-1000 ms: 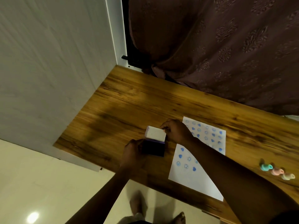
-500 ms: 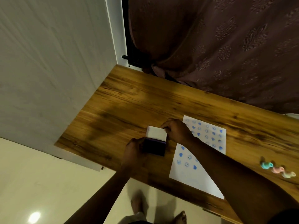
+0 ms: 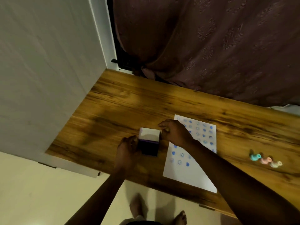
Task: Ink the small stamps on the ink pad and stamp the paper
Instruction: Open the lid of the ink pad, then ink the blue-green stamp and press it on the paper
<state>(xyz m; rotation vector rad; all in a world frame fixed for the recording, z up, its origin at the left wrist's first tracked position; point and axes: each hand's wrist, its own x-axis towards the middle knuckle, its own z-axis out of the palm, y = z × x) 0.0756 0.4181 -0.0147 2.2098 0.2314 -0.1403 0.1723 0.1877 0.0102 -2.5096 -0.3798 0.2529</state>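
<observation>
The ink pad (image 3: 148, 148) is a dark square box on the wooden table (image 3: 113, 108), its white lid (image 3: 149, 134) hinged up at the far side. My left hand (image 3: 127, 147) grips the box's left side. My right hand (image 3: 174, 132) pinches the lid's right edge; whether it also holds a stamp is hidden. The white paper (image 3: 191, 172) lies just right of the box, covered with several blue heart and smiley prints. Three small stamps, teal (image 3: 254, 157), pink (image 3: 266, 160) and cream (image 3: 276, 164), lie in a row at the right.
A white wall panel (image 3: 48, 78) borders the table on the left. A brown patterned curtain (image 3: 211, 46) hangs behind the far edge. Cream floor (image 3: 40, 192) and my feet (image 3: 180, 216) show below the table's near edge.
Both hands stay on the ink pad box; the lid looks tilted slightly differently. The view has shifted a little.
</observation>
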